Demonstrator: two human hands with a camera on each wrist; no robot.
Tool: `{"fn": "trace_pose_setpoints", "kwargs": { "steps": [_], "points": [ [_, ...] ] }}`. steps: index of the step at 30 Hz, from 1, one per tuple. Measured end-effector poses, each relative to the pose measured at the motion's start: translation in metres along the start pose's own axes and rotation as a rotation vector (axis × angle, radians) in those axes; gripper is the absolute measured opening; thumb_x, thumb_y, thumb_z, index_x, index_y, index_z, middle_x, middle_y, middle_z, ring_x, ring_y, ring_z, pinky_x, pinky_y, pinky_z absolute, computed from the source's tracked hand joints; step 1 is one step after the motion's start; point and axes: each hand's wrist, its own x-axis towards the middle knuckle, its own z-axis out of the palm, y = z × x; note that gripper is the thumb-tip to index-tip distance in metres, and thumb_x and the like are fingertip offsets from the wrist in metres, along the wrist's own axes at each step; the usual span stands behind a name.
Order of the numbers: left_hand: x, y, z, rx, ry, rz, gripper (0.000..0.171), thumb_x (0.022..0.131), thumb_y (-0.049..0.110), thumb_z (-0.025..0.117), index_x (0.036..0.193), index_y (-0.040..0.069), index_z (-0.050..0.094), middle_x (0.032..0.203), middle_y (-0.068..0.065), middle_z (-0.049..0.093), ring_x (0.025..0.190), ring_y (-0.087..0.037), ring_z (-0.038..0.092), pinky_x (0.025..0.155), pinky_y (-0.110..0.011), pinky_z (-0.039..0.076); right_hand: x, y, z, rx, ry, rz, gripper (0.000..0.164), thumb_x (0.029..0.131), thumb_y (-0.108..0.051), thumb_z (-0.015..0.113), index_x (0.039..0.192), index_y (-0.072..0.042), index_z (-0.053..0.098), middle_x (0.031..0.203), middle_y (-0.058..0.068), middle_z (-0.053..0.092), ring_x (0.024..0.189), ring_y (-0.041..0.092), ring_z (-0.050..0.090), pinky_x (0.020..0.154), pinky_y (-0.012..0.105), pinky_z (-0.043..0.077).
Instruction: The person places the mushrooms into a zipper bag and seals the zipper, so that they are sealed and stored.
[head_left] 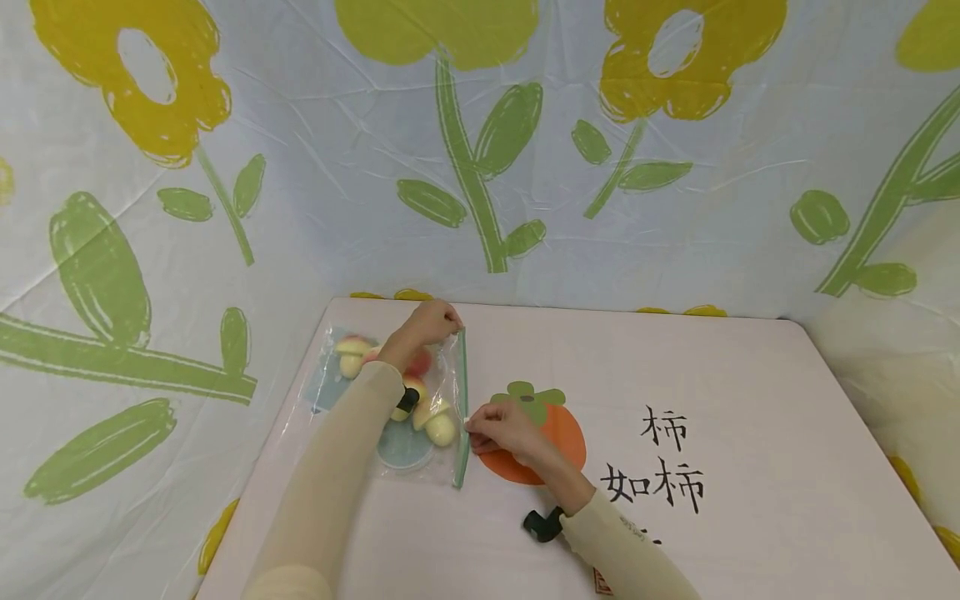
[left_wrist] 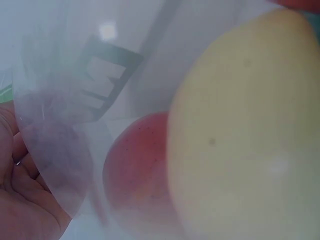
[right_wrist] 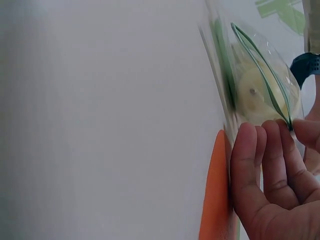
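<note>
A clear zip bag (head_left: 444, 367) with a green zip edge lies at the left of the table. Inside it are several mushroom-like pieces (head_left: 439, 428) with cream stems, some with reddish caps. At the far end of the green edge, my left hand (head_left: 431, 323) pinches the bag's corner. Further down that edge, the thumb and finger of my right hand (head_left: 506, 433) pinch the zip (right_wrist: 290, 117), where the right wrist view shows two green lines meeting. Through the plastic, the left wrist view shows a red rounded piece (left_wrist: 137, 170) beside a large pale yellow one (left_wrist: 245, 130).
The pale table mat (head_left: 570, 354) bears a printed orange persimmon (head_left: 564, 442) and black characters (head_left: 663, 429). A flower-patterned cloth (head_left: 315, 167) hangs behind the table and at its sides. Black devices sit on both wrists.
</note>
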Motion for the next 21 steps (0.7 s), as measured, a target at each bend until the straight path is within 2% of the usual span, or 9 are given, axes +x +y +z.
{"fn": "trace_pose_setpoints", "kwargs": {
  "steps": [6,14,21],
  "points": [
    [0.000,0.002,-0.001,0.021,0.001,0.012,0.019,0.097,0.013,0.061,0.101,0.004,0.077,0.097,-0.006,0.073,0.081,-0.016,0.061,0.072,-0.029,0.049,-0.008,-0.002,-0.001,-0.020,-0.032,0.013,0.018,0.092,-0.009,0.069,0.086,0.008,0.068,0.082,0.021,0.067,0.072,0.024,0.065,0.073,0.041,0.059],
    [0.001,0.002,-0.003,0.008,-0.016,-0.015,0.019,0.099,0.013,0.060,0.102,0.006,0.076,0.099,-0.005,0.073,0.082,-0.016,0.062,0.071,-0.029,0.049,-0.013,-0.004,-0.003,-0.030,-0.094,0.028,0.016,0.090,-0.007,0.071,0.088,0.009,0.070,0.085,0.018,0.070,0.074,0.023,0.067,0.075,0.041,0.059],
    [0.001,0.002,-0.004,0.019,0.010,0.013,0.020,0.097,0.010,0.058,0.099,0.004,0.077,0.096,-0.006,0.073,0.075,-0.015,0.058,0.069,-0.029,0.048,-0.016,-0.004,-0.004,-0.083,-0.169,0.027,0.020,0.089,-0.006,0.072,0.088,0.014,0.067,0.085,0.018,0.069,0.077,0.026,0.068,0.077,0.042,0.059]
  ]
}}
